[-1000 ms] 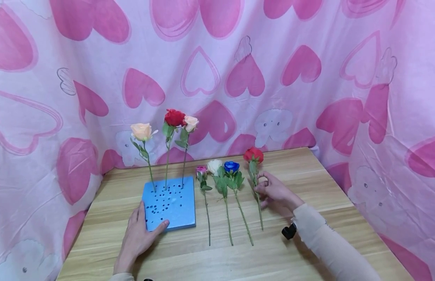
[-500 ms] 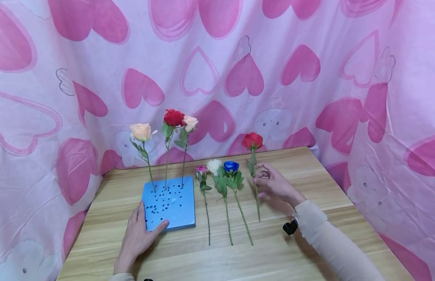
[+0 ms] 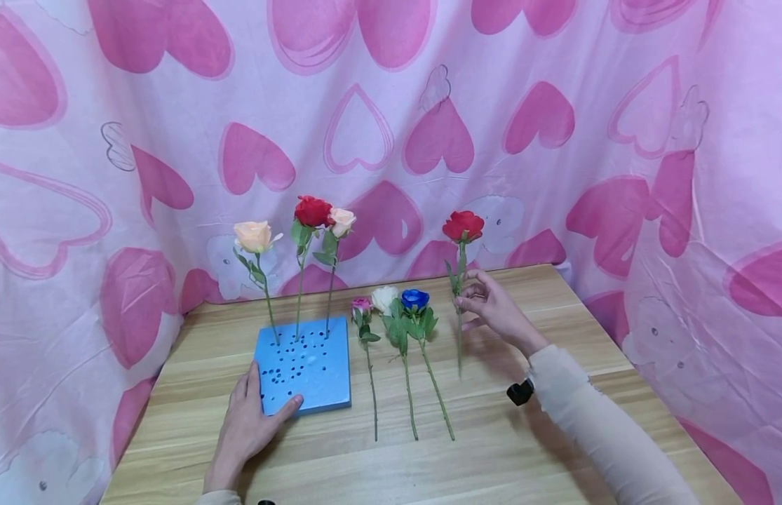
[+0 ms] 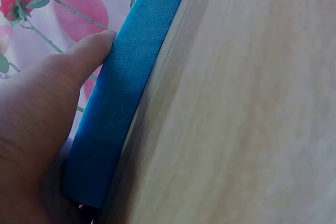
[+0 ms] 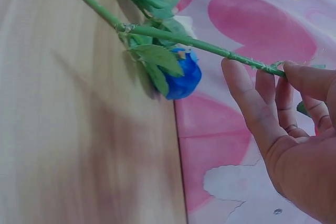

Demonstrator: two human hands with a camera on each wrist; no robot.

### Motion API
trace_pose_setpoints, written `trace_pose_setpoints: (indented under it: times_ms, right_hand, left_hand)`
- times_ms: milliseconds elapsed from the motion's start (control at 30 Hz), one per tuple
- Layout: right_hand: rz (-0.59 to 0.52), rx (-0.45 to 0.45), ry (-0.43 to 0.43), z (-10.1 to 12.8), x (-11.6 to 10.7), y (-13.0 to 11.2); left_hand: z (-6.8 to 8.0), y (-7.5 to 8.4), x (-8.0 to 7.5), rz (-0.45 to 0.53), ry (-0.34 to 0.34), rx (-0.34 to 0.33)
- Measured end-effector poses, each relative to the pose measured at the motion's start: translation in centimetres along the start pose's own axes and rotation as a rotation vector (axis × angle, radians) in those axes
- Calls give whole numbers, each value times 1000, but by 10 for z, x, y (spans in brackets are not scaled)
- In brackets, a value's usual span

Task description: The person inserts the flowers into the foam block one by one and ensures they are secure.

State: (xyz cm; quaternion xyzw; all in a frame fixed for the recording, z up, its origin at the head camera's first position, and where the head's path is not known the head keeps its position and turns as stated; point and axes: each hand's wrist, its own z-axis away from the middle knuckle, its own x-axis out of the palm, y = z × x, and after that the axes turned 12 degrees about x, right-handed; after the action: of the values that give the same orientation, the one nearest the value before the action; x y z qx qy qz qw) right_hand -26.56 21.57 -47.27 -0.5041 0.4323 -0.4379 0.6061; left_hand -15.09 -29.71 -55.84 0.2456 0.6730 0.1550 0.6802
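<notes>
Head view shows the right hand [image 3: 491, 308] pinching the stem of a red rose [image 3: 463, 226] between thumb and fingertips, just under its leaves, so that the flower stands nearly upright above the wooden table [image 3: 555, 449] with its stem tip clear of the wood. The left hand [image 3: 248, 421] lies flat on the table with thumb and fingers against the near left corner of the blue foam block [image 3: 305, 365]; the left wrist view shows the thumb [image 4: 89, 51] pressed to the block's side edge, bracing rather than gripping.

Three roses already stand in the block's back row: a peach rose [image 3: 254, 236], a red one [image 3: 313, 210] and a cream one [image 3: 342, 221]. On the table between block and held flower lie a small pink rosebud [image 3: 362, 306], a white rose [image 3: 384, 298] and a blue rose [image 3: 415, 299], stems toward the person.

To handle this stem well, I judge the pinch should slide lower, since a grip near the bloom lets the thin stem flex. Carry it high enough to pass over the three lying flowers, keep the stem vertical, pick a free hole apart from the standing stems, and keep the left hand pressing on the foam so it cannot slide or tip.
</notes>
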Motion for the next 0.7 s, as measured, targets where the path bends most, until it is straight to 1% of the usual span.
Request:
trace_pose_setpoints:
  times_ms: [200, 467, 700]
  right_hand:
    - [30, -47, 13, -5, 5, -16]
    - [55, -99, 20, -14, 16, -35]
    - [76, -129, 20, -19, 26, -47]
  left_hand:
    - [1, -1, 0, -1, 7, 5]
    - [0, 0, 0, -2, -12, -19]
    - [1, 1, 0, -6, -2, 0]
